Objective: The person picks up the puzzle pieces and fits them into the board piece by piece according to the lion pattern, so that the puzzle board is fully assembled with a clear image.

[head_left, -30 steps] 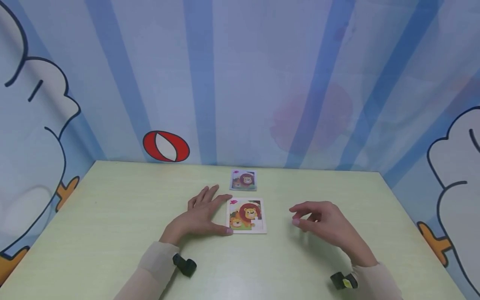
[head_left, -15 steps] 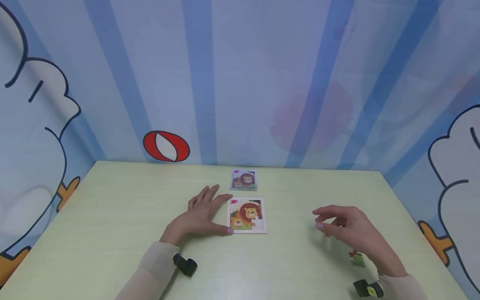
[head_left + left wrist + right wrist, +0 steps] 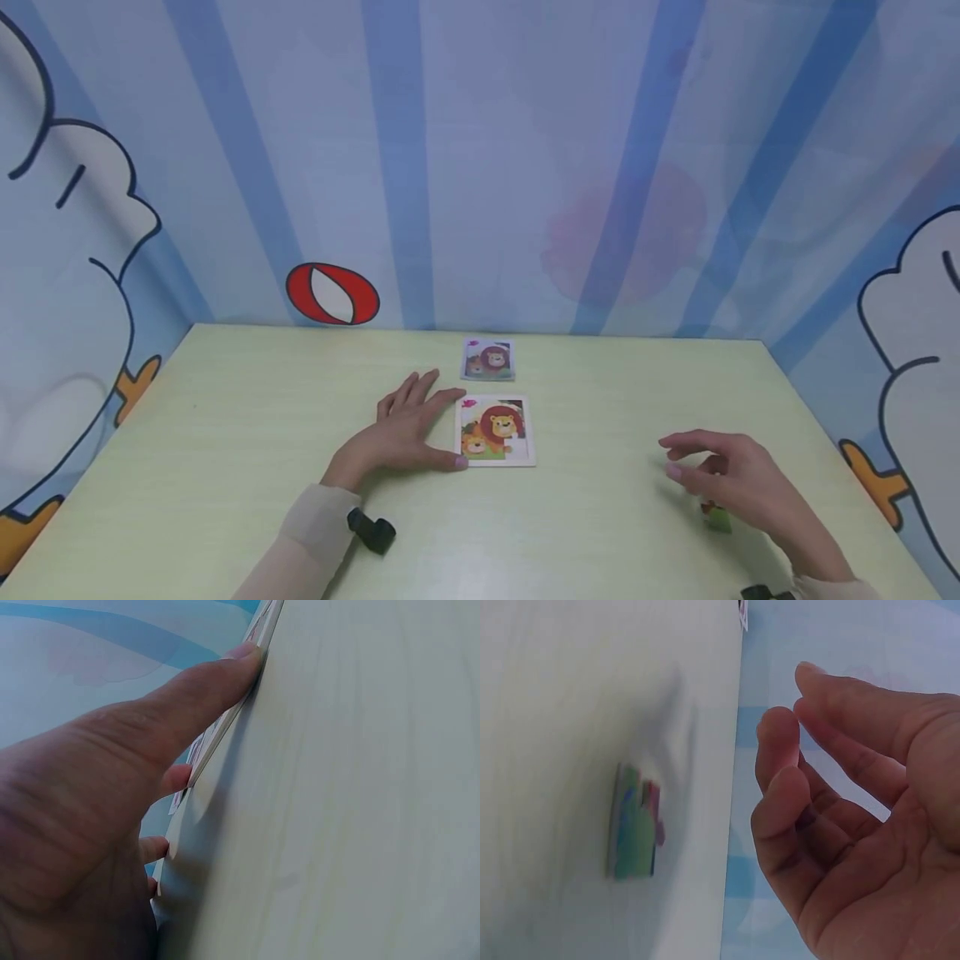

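Observation:
A jigsaw puzzle (image 3: 486,433) with a lion picture in a white frame lies mid-table, with a white gap at its lower right. My left hand (image 3: 397,433) rests at its left side, thumb on the lower left corner and index finger at the upper left. In the left wrist view the thumb (image 3: 202,682) presses the frame's edge. Over the table on the right, my right hand (image 3: 738,479) holds nothing, its fingers loosely bent. Below it lies a loose green puzzle piece (image 3: 716,518), partly hidden in the head view; the right wrist view shows this puzzle piece (image 3: 635,825) apart from the fingers.
Behind the puzzle lies a small card (image 3: 487,360) with the same lion picture. The pale table (image 3: 300,367) ends at a blue striped backdrop (image 3: 495,167) with cartoon drawings. A black wrist camera (image 3: 371,532) sits at the left cuff.
My right hand has moved right and toward the near side of the table, to above the loose puzzle piece, which has come into view. The left hand and framed puzzle have stayed put.

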The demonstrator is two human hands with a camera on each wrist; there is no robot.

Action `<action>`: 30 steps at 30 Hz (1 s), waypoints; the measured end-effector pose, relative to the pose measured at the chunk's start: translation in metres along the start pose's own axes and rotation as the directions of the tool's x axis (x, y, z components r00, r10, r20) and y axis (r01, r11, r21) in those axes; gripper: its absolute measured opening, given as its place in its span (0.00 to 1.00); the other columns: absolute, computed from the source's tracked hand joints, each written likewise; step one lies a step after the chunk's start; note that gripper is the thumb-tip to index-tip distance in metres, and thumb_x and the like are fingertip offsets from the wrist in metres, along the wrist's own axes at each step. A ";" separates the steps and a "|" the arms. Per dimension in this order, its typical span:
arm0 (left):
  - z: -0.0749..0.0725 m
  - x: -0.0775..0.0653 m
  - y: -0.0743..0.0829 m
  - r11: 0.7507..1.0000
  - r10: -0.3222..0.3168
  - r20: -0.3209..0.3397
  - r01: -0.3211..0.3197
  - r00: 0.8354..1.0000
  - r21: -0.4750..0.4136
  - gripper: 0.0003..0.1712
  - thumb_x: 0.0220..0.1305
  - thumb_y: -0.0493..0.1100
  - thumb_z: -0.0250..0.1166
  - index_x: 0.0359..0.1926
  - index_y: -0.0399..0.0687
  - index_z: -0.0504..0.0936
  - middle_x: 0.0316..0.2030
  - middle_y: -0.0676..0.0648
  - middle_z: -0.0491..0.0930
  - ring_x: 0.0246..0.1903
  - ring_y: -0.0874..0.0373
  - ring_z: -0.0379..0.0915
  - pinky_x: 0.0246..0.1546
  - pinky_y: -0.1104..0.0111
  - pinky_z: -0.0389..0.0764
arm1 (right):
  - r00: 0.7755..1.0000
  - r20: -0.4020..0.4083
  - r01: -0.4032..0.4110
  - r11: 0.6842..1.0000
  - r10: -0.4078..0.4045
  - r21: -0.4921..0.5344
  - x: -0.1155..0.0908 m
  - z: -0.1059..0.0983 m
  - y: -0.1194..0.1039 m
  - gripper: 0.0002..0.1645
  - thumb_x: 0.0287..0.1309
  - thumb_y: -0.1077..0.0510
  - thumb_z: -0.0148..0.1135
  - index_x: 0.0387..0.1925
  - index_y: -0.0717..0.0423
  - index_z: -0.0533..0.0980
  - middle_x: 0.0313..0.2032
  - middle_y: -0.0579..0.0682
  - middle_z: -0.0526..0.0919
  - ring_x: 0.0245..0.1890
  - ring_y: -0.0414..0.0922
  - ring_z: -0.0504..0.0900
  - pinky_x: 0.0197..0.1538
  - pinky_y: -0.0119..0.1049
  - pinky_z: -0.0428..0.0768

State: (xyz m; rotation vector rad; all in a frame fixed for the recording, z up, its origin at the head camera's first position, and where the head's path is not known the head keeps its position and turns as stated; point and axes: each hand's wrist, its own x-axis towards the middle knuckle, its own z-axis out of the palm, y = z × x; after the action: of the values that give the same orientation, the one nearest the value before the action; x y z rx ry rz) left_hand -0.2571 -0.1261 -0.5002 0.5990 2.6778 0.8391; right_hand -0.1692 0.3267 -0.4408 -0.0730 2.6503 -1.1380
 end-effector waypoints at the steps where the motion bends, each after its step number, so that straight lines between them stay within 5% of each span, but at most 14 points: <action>1: 0.000 0.000 0.000 1.000 0.001 0.001 -0.001 1.000 -0.002 0.60 0.54 0.67 0.80 0.83 0.66 0.61 0.89 0.42 0.39 0.87 0.35 0.27 0.81 0.30 0.40 | 1.000 0.000 -0.004 1.000 0.004 -0.011 -0.001 -0.002 0.002 0.26 0.71 0.50 0.71 0.66 0.55 0.81 0.61 0.62 0.87 0.28 0.46 0.88 0.31 0.40 0.86; 8: -0.002 0.000 0.003 1.000 0.001 -0.004 -0.001 1.000 0.009 0.58 0.55 0.68 0.79 0.83 0.68 0.62 0.89 0.43 0.39 0.88 0.35 0.27 0.81 0.30 0.40 | 0.997 0.008 -0.070 0.989 0.071 -0.130 -0.007 -0.012 0.021 0.28 0.70 0.53 0.71 0.68 0.54 0.81 0.56 0.59 0.89 0.30 0.44 0.86 0.33 0.34 0.79; 16: -0.003 -0.002 0.004 1.000 -0.011 -0.002 0.011 1.000 0.012 0.59 0.55 0.68 0.79 0.83 0.68 0.61 0.89 0.44 0.39 0.88 0.36 0.27 0.82 0.30 0.40 | 0.986 0.012 -0.155 0.955 0.164 -0.254 -0.008 -0.013 0.037 0.34 0.60 0.46 0.79 0.65 0.53 0.82 0.57 0.58 0.88 0.41 0.44 0.83 0.40 0.39 0.79; 22: -0.002 -0.003 0.003 1.000 -0.004 -0.004 0.004 1.000 -0.004 0.60 0.54 0.67 0.80 0.83 0.66 0.62 0.88 0.42 0.40 0.87 0.34 0.28 0.80 0.28 0.40 | 0.976 0.021 -0.203 0.939 0.217 -0.278 -0.010 -0.013 0.047 0.34 0.58 0.43 0.80 0.62 0.55 0.83 0.60 0.61 0.85 0.50 0.50 0.81 0.49 0.47 0.82; 30: 0.000 -0.001 0.002 1.000 -0.015 0.004 0.015 1.000 0.009 0.60 0.54 0.67 0.80 0.83 0.68 0.61 0.89 0.44 0.39 0.88 0.36 0.27 0.81 0.30 0.40 | 0.973 -0.012 -0.223 0.932 0.229 -0.287 -0.010 -0.005 0.053 0.28 0.59 0.46 0.80 0.56 0.56 0.85 0.56 0.61 0.87 0.50 0.51 0.82 0.51 0.52 0.82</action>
State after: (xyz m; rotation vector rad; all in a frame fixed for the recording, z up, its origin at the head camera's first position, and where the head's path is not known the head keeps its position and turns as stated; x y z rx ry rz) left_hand -0.2555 -0.1251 -0.4990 0.5814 2.6806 0.8215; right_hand -0.1580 0.3688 -0.4732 0.1621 2.6989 -0.6721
